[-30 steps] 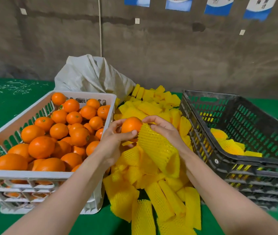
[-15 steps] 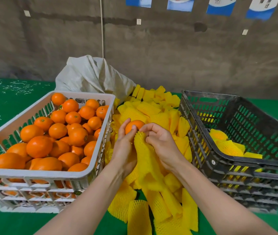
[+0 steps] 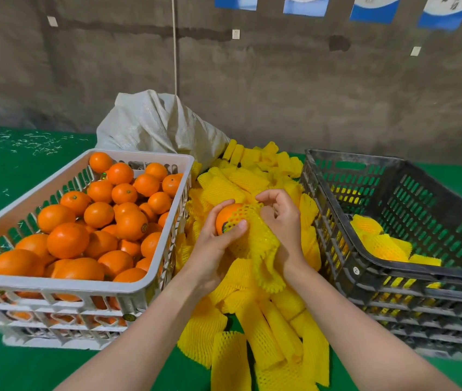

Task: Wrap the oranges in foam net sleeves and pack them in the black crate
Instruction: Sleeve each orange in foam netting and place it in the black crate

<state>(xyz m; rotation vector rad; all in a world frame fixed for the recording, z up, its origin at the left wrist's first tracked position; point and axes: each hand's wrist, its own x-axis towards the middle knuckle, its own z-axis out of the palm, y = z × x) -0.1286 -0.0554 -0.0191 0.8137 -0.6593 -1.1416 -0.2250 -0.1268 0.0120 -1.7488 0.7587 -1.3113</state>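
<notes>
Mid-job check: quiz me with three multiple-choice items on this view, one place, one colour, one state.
1. The white crate stands on the person's: A left; B right; C directly ahead.
2. The loose foam net sleeves are: A white; B yellow; C pink.
3. The held orange is: A bare; B partly sleeved; C fully sleeved.
Answers: A, it sits left of the pile; B, the pile is yellow; B, the left hand grips it half-netted, the right hand holds the sleeve.
</notes>
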